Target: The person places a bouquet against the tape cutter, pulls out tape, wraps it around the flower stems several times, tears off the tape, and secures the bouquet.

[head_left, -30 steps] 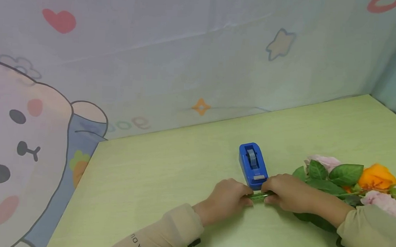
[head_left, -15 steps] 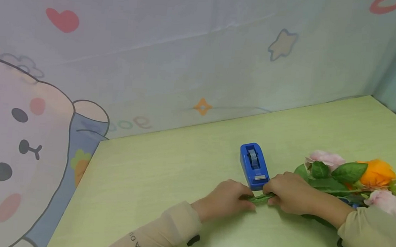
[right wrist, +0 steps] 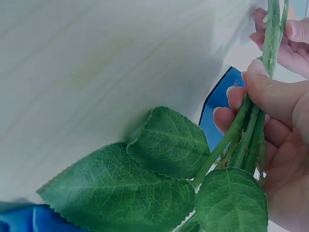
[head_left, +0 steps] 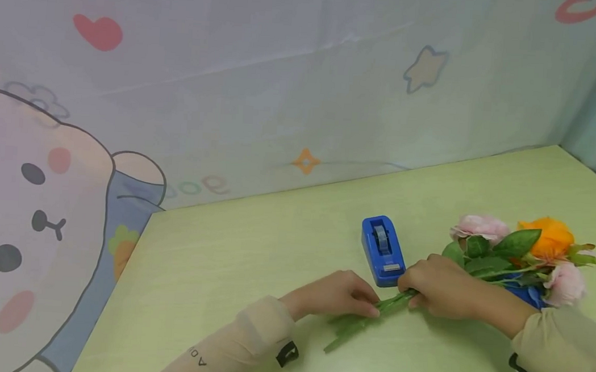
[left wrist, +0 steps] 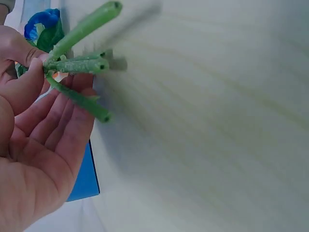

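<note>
My right hand (head_left: 442,289) grips a bunch of artificial flowers by its green stems (right wrist: 251,130), thumb across them. Pink (head_left: 482,227), orange (head_left: 551,238) and blue (left wrist: 43,23) blooms with green leaves (right wrist: 166,142) spread to the right. Beyond that hand, the cut stem ends (left wrist: 99,65) fan apart to the left. My left hand (head_left: 339,295) is around these ends, its thumb at the stems and its fingers long and loose behind them, palm exposed. A blue tape dispenser (head_left: 382,251) stands upright just behind both hands, its roll of clear tape visible on top.
The pale green tabletop (head_left: 253,246) reaches back to a cloth backdrop (head_left: 263,81) printed with a bear, a heart and a star. Black straps (head_left: 287,354) show under both sleeves.
The left fingers have loosened from the stem ends, which now splay out below that hand. The blooms have shifted left and away, and more of the blue flower shows.
</note>
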`<state>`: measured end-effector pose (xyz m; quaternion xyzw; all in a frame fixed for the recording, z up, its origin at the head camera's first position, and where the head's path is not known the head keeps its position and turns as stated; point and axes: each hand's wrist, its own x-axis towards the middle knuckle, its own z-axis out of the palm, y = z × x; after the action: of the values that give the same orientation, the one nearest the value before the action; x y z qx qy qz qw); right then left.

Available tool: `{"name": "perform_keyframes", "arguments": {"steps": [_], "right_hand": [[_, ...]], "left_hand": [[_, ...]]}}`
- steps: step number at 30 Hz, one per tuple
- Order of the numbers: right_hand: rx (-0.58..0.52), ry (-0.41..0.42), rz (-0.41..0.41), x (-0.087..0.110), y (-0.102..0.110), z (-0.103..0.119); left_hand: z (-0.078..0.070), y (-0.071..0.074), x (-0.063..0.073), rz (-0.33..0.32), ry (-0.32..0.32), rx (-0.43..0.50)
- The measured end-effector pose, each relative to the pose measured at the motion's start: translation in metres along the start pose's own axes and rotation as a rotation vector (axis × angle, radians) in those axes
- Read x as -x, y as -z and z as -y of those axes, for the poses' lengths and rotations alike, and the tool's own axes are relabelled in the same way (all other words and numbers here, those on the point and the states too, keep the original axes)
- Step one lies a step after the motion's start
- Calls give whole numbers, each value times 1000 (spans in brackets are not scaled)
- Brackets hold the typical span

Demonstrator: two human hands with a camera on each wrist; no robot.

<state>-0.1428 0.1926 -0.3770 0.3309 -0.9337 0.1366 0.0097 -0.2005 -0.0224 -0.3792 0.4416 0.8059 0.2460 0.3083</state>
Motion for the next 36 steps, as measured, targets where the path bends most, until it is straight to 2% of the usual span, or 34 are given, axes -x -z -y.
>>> {"name": "perform_keyframes", "arguments": {"steps": [7, 12, 16, 23, 29, 33, 36], "right_hand": [[21, -8, 7, -1, 5, 0], [33, 3, -11, -3, 7, 0], [16, 3, -19, -6, 8, 2], [16, 23, -60, -11, 15, 5], [86, 58, -107, -15, 18, 5], [151, 73, -133, -17, 19, 7], [235, 78, -180, -13, 13, 9]], "left_hand": [[3, -3, -3, 73, 5, 174], [4, -8, -4, 69, -2, 257], [3, -12, -3, 31, 2, 282], [0, -15, 0, -99, 5, 226], [1, -21, 0, -194, 17, 369], [1, -22, 0, -230, 19, 390], [0, -24, -1, -232, 39, 404]]}}
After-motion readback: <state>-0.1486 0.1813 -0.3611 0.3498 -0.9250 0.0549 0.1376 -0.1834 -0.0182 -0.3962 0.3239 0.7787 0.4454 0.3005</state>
